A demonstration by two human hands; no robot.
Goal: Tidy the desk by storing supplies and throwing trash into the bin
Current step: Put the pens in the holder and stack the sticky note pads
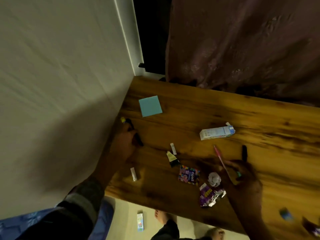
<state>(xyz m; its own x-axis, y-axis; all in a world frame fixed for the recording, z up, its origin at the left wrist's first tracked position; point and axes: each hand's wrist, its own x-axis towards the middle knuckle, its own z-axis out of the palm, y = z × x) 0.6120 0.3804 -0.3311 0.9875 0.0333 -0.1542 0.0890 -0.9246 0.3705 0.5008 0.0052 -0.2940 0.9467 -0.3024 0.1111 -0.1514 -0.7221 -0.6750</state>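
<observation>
A person is reaching with both hands across a cluttered wooden table [190, 104]. The left hand [125, 144] is curling its fingers round a dark marker [134, 133] at the table's left edge, beside the wall; the marker's long axis is running diagonally, away from the wrist. The right hand [240, 172] is pinching a pink pen [220, 158] that is pointing up and left. A black marker [244, 152] is lying just beyond those fingers, nearer the right hand, its axis running away from the person.
</observation>
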